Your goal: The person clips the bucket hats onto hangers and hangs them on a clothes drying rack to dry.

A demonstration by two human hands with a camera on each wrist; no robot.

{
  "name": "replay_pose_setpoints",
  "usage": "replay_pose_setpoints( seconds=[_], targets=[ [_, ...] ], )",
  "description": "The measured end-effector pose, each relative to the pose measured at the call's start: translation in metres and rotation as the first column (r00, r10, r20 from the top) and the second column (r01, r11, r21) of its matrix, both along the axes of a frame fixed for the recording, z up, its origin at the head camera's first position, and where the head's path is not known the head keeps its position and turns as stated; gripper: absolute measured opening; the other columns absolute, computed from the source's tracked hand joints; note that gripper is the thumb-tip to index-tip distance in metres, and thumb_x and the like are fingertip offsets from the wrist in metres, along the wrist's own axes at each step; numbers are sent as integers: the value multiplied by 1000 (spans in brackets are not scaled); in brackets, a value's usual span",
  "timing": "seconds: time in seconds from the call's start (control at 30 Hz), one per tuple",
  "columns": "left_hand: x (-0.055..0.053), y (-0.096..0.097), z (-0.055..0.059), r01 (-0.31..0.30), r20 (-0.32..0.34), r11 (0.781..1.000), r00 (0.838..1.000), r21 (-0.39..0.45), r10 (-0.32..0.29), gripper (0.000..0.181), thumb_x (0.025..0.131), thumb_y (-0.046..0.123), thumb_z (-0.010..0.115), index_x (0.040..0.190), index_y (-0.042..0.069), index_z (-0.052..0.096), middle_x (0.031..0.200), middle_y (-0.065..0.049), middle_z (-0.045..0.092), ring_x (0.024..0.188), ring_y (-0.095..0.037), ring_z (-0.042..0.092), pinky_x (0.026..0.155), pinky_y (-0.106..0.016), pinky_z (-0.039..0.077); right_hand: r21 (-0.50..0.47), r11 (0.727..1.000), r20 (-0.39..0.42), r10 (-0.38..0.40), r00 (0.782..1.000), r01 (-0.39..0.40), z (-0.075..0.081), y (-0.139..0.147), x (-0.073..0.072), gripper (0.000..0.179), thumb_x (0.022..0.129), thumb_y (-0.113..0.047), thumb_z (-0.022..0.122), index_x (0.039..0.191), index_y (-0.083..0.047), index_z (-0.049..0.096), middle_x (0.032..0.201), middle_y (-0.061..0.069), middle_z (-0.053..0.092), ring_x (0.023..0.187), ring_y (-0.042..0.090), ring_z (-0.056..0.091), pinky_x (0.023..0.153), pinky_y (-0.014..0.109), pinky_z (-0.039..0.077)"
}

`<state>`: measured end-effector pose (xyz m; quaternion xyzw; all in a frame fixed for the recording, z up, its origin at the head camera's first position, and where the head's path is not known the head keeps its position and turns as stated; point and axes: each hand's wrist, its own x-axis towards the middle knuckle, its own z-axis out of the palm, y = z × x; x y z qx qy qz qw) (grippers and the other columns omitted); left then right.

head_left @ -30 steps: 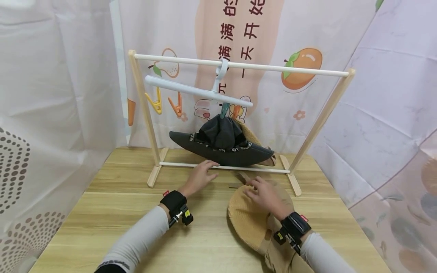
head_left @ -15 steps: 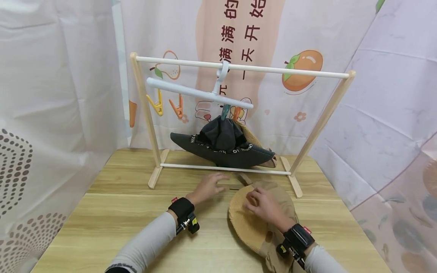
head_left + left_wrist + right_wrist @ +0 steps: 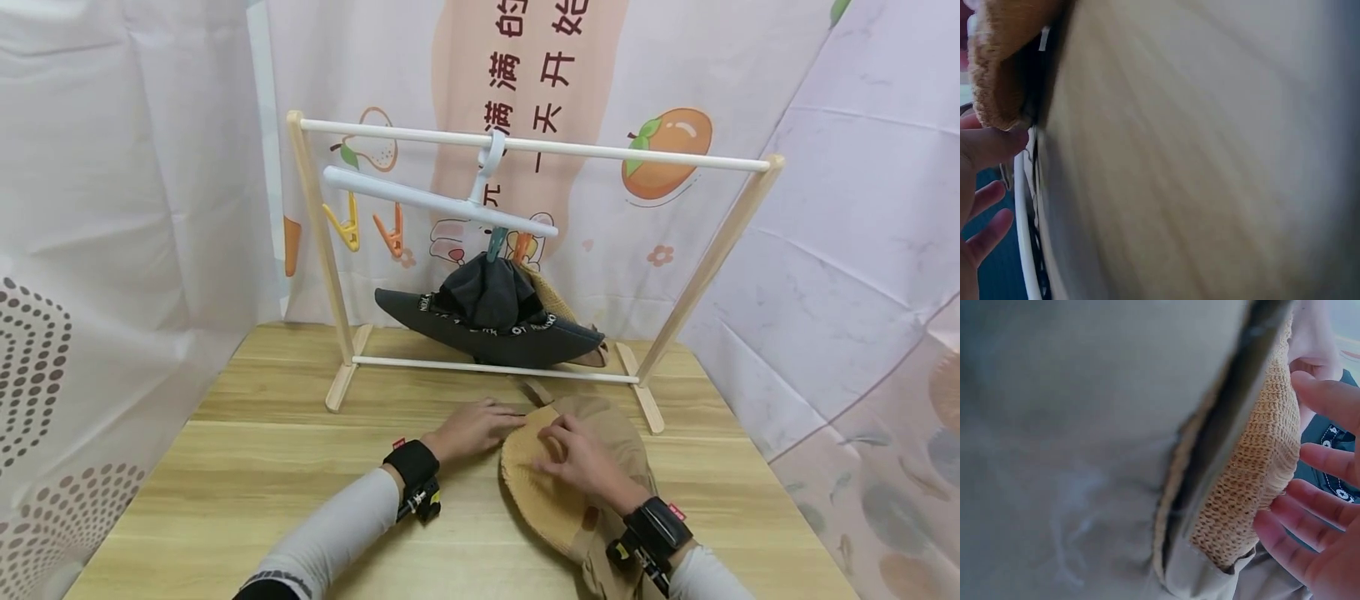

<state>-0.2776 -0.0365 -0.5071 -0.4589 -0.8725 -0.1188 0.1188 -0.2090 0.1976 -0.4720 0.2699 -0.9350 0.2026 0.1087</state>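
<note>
A tan hat (image 3: 551,500) with a woven knit part and khaki cloth lies on the table toward the right. My left hand (image 3: 476,429) is at its left far edge. In the left wrist view, the thumb (image 3: 997,147) touches the brim's rim while two other fingers stay spread away from it. My right hand (image 3: 588,458) is over the hat with loosely bent fingers. From the right wrist, its fingertips (image 3: 1266,519) show against the woven knit. A dark strap (image 3: 536,390) sticks out beyond the hat's far side.
Behind the hat stands a wooden rack (image 3: 330,250). A pale hanger (image 3: 442,202) hangs tilted from its top bar. A teal clip and an orange clip hold a dark hat (image 3: 487,325), with another tan hat behind it. Yellow (image 3: 347,225) and orange clips (image 3: 392,232) hang at the left.
My left hand has come down from beside the rack's lower bar, toward me and right, to the tan hat's edge. The right hand has stayed over the hat, shifting only slightly.
</note>
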Motion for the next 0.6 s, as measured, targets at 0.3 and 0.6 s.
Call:
replay_pose_setpoints(
  seconds=[0.3, 0.6],
  targets=[
    [1, 5, 3, 47, -140, 993, 988, -109, -62, 53, 92, 21, 67, 141, 33, 52, 145, -2, 52, 127, -20, 54, 99, -32, 49, 48, 998, 51, 28, 998, -30, -3, 0, -2, 43, 72, -24, 86, 110, -10, 69, 104, 0, 65, 94, 16, 62, 81, 36, 52],
    [6, 7, 2, 97, -18, 955, 994, -280, -106, 47, 95, 13, 60, 135, 38, 57, 149, 7, 48, 141, -22, 43, 107, -40, 45, 113, 991, 122, 60, 991, -74, -14, 2, -2, 27, 73, -11, 80, 98, -5, 73, 95, 5, 72, 88, 18, 67, 76, 32, 54]
  ],
)
